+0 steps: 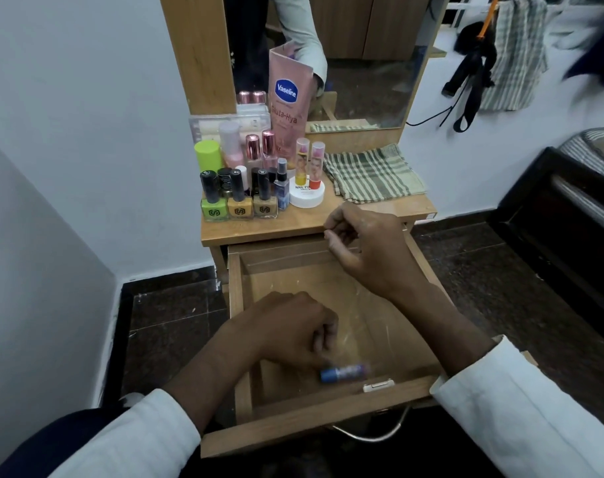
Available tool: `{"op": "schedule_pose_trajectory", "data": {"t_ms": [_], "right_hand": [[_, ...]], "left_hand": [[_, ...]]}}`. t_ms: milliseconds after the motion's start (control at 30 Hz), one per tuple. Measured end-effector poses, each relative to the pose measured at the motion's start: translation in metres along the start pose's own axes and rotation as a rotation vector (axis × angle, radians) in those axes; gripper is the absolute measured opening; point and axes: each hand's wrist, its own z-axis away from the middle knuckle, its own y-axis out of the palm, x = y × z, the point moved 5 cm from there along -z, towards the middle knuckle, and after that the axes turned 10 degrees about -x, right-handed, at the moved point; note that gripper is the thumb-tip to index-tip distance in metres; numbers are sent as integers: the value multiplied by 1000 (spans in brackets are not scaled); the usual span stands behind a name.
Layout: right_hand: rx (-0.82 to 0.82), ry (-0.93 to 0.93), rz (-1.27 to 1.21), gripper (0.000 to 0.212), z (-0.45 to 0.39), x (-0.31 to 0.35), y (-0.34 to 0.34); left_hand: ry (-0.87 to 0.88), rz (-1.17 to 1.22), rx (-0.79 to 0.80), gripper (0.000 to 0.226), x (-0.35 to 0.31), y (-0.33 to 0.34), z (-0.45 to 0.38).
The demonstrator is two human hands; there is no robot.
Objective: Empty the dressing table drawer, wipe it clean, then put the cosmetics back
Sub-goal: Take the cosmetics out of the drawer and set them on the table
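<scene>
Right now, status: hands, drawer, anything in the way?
Left hand reaching for blue tube; right hand curled, apparently empty. Drawer open, otherwise empty. Nothing blocking.

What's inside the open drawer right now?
Only a small blue tube shows near the drawer front, below the left hand. Whatever lies under both hands is covered.

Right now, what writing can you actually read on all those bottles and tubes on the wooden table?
"Vaseline" and "Gluta-Hya": on the tall pink tube by the mirror.
"NAIL PO...", partly hidden: on the round white jar.
Logo marks only, no words: three square nail polish bottles.
Too blurred: the small blue stick in the drawer.
</scene>
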Motion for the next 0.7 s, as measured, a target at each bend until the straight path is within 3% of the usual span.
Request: {"op": "schedule_pose_trajectory", "data": {"t_ms": [133,267,400,533,633,700], "right_hand": [[-12,25,8,9,0,-5,-3],[9,35,23,9,0,-7,-3],[52,48,32,9,1,-8,0],[29,97,35,8,0,-11,-2],[-30,268,-64,14,0,-17,-10],[-51,383,-187,14,0,-17,-12]], "left_hand": [[-95,61,-90,18,15,-13,-2],[-94,-31,-74,46,11,-6,-2],[-147,-10,-147,25,24,-5,-9],[-256,217,-397,22,34,-27,-8],[-294,422,-721,20,37,-53,3],[-307,519,-831,19,38,-60,9]]}}
